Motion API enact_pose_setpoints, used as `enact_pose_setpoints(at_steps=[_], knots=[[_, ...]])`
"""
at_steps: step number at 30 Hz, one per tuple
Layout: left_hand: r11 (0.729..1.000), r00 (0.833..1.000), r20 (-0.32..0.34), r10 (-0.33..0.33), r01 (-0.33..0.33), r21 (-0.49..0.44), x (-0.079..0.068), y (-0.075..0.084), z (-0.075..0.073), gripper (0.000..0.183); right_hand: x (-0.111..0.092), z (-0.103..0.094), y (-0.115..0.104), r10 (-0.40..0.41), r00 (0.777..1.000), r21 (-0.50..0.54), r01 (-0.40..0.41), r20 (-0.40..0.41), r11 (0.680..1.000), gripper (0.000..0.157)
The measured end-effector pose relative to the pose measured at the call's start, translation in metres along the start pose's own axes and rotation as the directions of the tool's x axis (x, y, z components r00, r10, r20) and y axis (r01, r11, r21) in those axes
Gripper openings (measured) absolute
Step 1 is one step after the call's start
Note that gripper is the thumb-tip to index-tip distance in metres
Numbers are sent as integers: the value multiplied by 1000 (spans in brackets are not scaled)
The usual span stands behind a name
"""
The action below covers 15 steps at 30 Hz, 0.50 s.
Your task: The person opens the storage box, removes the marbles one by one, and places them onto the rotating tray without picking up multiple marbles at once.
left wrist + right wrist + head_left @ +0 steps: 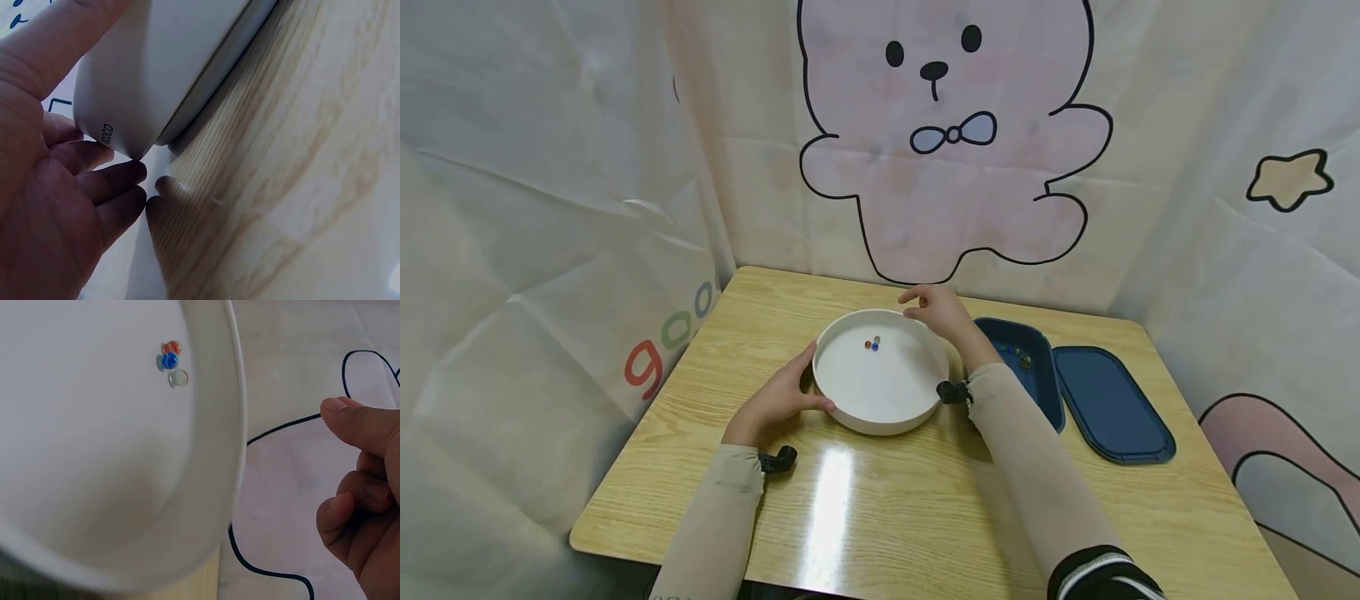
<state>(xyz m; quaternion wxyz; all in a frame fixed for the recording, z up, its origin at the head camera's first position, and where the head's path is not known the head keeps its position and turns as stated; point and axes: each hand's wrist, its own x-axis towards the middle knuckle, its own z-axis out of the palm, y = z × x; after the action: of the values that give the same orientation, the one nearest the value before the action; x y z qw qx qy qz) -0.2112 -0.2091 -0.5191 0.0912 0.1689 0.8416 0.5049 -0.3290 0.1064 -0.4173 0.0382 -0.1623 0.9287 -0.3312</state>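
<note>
A glossy wood-grain table [925, 500] spans the lower frame. Left of centre, the left hand [782, 392] grips the round white tray [880, 387] by rim and wall, the sensible hold: it looks stiff and light. At right lie a rounded blue box [1051, 400] and flat lid [1112, 408]. Three glassy marbles [169, 360], probably slippery, suiting a fingertip pinch, sit toward the tray's top. Above, the right hand [940, 312] curls loosely, visibly holding nothing. Creased cloth [760, 167] hangs behind.
</note>
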Motion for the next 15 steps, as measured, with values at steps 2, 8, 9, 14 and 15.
enact_pose_setpoints(at_steps=[2,8,9,14,15], knots=[[1000,1000,1,-5,5,-2,0,0,0,132,-5,-6,1,9,1000,-8,-9,-3,1000,28],[1000,1000,0,-15,15,-5,-1,3,1,132,-15,-21,1,45,999,5,-45,-4,999,27],[1000,1000,0,-16,16,-5,-1,3,1,132,-17,-23,1,51,999,3,-51,-4,999,26],[1000,1000,0,-11,11,-9,0,3,2,129,-24,-35,3,38,999,-18,-39,-28,999,24],[1000,1000,-1,-10,10,-9,0,3,2,128,-26,-37,4,32,999,-22,-33,-38,999,24]])
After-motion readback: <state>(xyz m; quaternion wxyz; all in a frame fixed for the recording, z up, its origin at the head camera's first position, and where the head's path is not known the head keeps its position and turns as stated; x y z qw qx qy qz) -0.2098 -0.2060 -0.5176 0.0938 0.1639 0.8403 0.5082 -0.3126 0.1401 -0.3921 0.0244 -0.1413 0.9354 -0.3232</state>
